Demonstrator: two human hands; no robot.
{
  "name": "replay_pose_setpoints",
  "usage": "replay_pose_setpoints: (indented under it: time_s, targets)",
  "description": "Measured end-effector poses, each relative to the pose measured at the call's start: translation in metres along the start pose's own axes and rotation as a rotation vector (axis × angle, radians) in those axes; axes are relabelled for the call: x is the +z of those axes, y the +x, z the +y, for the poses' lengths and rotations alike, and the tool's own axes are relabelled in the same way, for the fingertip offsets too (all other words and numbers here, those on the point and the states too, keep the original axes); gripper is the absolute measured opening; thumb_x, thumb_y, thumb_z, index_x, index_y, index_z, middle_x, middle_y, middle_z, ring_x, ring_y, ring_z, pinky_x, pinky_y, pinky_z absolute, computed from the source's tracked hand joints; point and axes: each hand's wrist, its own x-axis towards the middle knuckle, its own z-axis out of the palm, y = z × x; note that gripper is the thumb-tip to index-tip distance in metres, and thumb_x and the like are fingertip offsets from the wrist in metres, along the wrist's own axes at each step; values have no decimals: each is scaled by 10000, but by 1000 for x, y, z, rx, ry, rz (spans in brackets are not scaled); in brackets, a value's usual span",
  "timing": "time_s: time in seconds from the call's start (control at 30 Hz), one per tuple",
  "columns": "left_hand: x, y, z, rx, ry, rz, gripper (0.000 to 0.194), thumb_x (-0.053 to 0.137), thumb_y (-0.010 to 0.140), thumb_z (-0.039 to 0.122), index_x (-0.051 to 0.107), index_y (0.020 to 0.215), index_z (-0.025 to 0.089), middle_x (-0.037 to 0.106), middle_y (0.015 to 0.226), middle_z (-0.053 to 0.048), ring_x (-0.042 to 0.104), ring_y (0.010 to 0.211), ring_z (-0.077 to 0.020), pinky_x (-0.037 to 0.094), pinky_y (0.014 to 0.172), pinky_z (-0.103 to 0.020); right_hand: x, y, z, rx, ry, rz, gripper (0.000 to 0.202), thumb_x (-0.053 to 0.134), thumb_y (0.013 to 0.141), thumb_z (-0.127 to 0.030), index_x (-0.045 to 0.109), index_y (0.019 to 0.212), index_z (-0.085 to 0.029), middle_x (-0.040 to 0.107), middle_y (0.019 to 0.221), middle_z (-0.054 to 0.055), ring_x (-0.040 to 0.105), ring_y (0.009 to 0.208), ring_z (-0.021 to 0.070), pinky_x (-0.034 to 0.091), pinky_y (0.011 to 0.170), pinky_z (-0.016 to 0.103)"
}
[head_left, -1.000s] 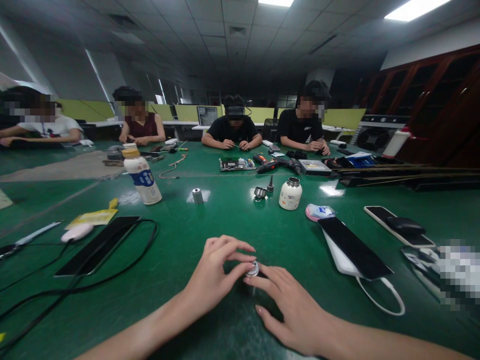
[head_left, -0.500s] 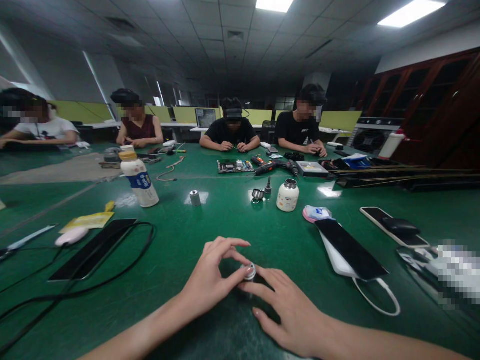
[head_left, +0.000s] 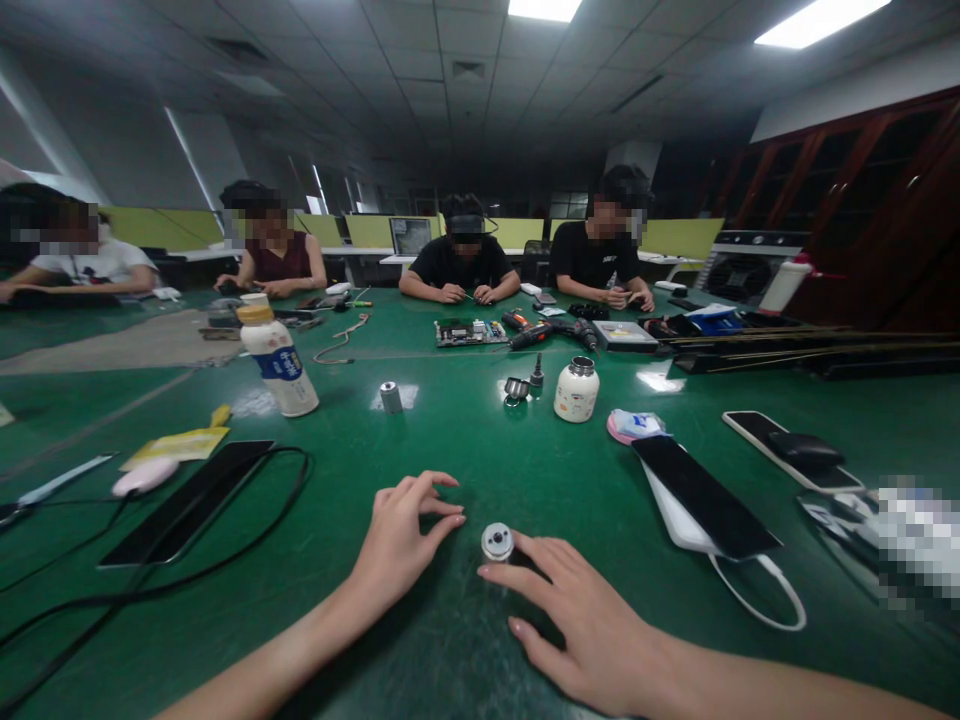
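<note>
- The left hand (head_left: 405,525) is curving just left of the metal cylinder (head_left: 497,541), thumb and fingers parted.
- The right hand (head_left: 574,605) is spreading its fingers, two apparently touching the cylinder's side.
- The cylinder is standing upright on the green worktop (head_left: 420,660), between both hands.
- Farther off, a grey canister (head_left: 391,398) is standing.

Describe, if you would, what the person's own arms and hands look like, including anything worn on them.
The left hand and right hand are ungloved, with slender fingers and no visible rings. The left forearm and right forearm are bare as far as they show: no sleeve, watch, bracelet or clear marking appears.
</note>
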Motion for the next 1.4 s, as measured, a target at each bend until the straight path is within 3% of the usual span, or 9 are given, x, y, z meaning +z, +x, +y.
replay_pose_setpoints:
  time_s: [0.13,0.3,0.47,0.93,1.03,1.13,1.27,1.33,1.4]
  targets:
    - [2,2,0,0,-48,-14,193,680,819,282,597,991,251,781,862,2,668,969,-257,394,899,-440,0,1,0,4,4,0,569,520,876,-195,386,1411,-333,398,1477,66,462,1273,245,392,1063,460]
    - [-5,0,26,75,-204,108,189,659,842,328,585,983,228,768,919,-15,676,960,-238,400,917,-422,0,2,0,10,-9,-5,555,519,882,-207,396,1410,-326,416,1464,80,460,1279,259,390,1061,472]
    - [-6,-7,45,132,-231,15,224,674,842,304,559,1027,252,764,890,31,649,987,-228,383,911,-409,0,2,0,-5,-17,11,524,525,882,-217,424,1389,-303,441,1445,90,473,1266,264,397,1055,471]
    - [-3,-11,47,172,-225,-95,245,611,863,225,535,1095,240,755,931,2,633,1005,-220,402,916,-406,4,1,3,-54,-20,68,585,521,875,-190,358,1428,-292,450,1430,103,482,1254,253,417,1034,463]
    - [-1,-13,47,164,-265,-102,263,606,862,232,544,1118,238,729,1023,-27,619,1057,-222,410,958,-416,5,0,3,-65,-25,83,563,530,869,-187,384,1406,-274,464,1417,112,490,1246,256,423,1025,461]
    - [2,-17,45,139,-305,-101,376,642,835,268,540,1197,246,631,1229,-68,560,1170,-241,416,1000,-418,7,-2,4,-99,-28,163,480,540,839,-147,479,1306,-245,449,1434,121,483,1257,264,412,1025,457]
    - [11,-23,34,89,-346,-188,524,681,813,322,491,1297,257,571,1311,-85,524,1216,-261,418,1017,-433,6,-1,6,-146,49,417,259,517,813,-77,577,1009,-234,513,1387,80,527,1211,224,393,1010,413]
    - [16,-26,28,97,-323,-218,493,680,819,328,521,1280,257,593,1274,-81,543,1184,-259,415,1018,-439,5,4,6,-97,114,485,243,525,848,-104,574,1043,-240,588,1305,67,554,1181,203,400,993,391]
    - [20,-27,23,116,-280,-218,411,669,834,331,578,1229,263,612,1230,-72,551,1155,-256,419,1007,-436,2,11,3,-17,186,466,277,553,886,-166,571,1149,-249,638,1242,57,575,1162,196,412,980,378]
